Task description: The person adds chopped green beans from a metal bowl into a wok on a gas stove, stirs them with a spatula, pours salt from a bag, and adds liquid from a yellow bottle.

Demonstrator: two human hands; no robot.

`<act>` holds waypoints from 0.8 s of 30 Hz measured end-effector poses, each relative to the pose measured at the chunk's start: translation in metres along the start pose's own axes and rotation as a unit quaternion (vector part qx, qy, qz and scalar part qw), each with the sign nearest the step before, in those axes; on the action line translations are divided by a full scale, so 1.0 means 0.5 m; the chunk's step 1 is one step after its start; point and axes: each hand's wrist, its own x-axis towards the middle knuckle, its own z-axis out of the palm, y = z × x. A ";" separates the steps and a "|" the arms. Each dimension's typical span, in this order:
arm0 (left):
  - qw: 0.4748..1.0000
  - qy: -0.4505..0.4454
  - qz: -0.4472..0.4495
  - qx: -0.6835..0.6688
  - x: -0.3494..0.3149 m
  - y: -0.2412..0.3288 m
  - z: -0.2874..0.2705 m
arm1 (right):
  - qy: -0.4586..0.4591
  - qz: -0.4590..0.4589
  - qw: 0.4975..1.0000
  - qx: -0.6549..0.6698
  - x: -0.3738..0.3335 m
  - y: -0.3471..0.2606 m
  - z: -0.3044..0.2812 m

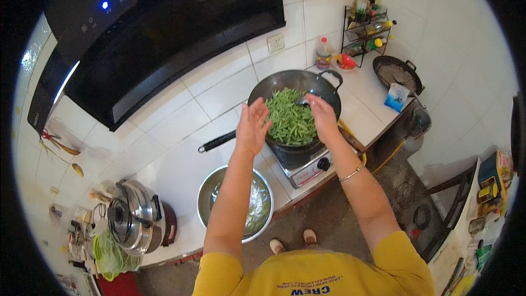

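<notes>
A dark wok [264,85] holds a heap of cut green beans [290,118]. Over its left side hovers my left hand [253,127], open and empty, fingers apart. My right hand [322,114] is above the right part of the beans, fingers stretched out, with nothing visibly gripped. Just beside its fingertips a bit of a metal spatula [301,101] shows among the beans. A wooden handle [352,140] sticks out past the wok's lower right rim, partly hidden by my right forearm. Under the wok is a silver gas stove [307,174] with a black knob.
A metal basin [203,197] stands on the counter beneath my left forearm. Farther left is a pot with a lid [129,216]. Bottles fill a rack [366,30] at the back right, near a second pan [397,74]. The range hood [197,38] hangs above.
</notes>
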 end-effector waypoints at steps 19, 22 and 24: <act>0.846 0.179 -0.096 0.493 -0.360 -0.242 -0.746 | -0.432 0.081 0.861 -0.258 -0.297 0.343 0.451; 0.785 0.120 -0.042 0.606 -0.332 -0.192 -0.653 | -0.416 -0.023 0.854 -0.313 -0.317 0.389 0.500; 0.808 0.122 0.025 0.575 -0.311 -0.203 -0.646 | -0.410 -0.074 0.832 -0.367 -0.333 0.398 0.536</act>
